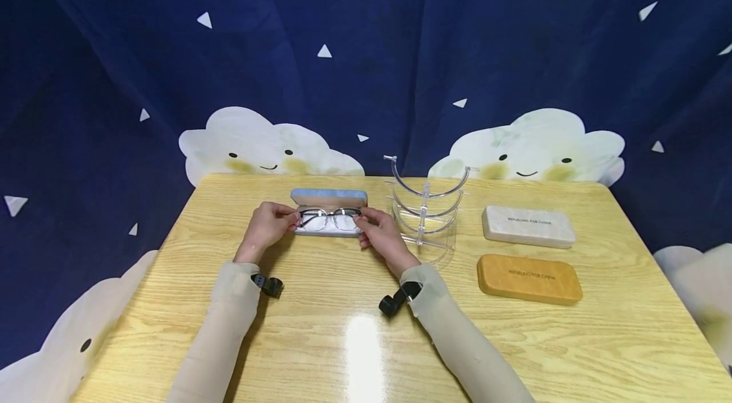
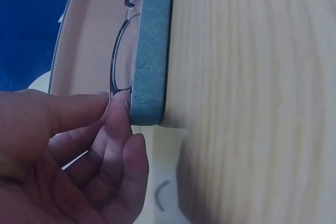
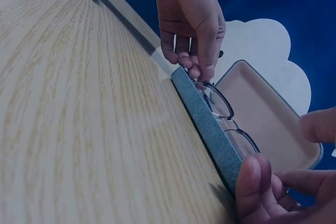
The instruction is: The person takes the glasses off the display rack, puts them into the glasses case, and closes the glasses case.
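Note:
A pair of dark-rimmed eyeglasses [image 1: 328, 218] is at an open blue glasses case [image 1: 330, 194] with a pinkish lining, toward the back of the table. My left hand [image 1: 267, 225] pinches the left end of the frame between thumb and fingers, just beside the case's end, as the left wrist view shows. At the other end is my right hand [image 1: 384, 233], its fingers [image 3: 251, 174] by the case rim and the frame's right end. In the right wrist view its thumb [image 3: 320, 125] stands apart from those fingers, which hide that end of the frame.
A clear tiered display stand [image 1: 424, 215] stands just right of my right hand. Farther right lie a closed white glasses case [image 1: 528, 227] and a closed orange glasses case [image 1: 529, 279]. A dark blue curtain [image 1: 366, 72] hangs behind the wooden table [image 1: 320, 339].

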A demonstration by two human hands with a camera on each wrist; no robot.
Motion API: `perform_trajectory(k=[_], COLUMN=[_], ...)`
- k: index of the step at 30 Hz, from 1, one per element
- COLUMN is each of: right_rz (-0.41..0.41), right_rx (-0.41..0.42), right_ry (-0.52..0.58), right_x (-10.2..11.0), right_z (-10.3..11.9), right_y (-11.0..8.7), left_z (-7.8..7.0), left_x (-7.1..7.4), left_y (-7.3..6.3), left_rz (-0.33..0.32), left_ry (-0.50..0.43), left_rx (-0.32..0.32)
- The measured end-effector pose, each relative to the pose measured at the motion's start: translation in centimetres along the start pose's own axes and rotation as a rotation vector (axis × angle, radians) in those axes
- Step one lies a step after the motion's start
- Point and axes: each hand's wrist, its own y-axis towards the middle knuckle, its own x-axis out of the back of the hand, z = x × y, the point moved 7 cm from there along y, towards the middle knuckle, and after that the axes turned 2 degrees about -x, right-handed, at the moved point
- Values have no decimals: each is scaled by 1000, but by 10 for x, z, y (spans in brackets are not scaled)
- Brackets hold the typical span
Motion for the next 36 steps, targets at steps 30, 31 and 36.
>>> perform_trajectory(k=[30,31,36], right_rz=[-39,-38,-57], right_rx=[3,0,-7], right_ry=[-48,-58,-103], right_x=[7,7,9], right_z=[7,7,8], right_y=[5,5,7], left_z=[0,0,1], left_x=[4,3,1], left_y=[3,3,0], left_rz=[10,8,23], left_ry=[-208,-209,-233], left_rx=[78,83,97])
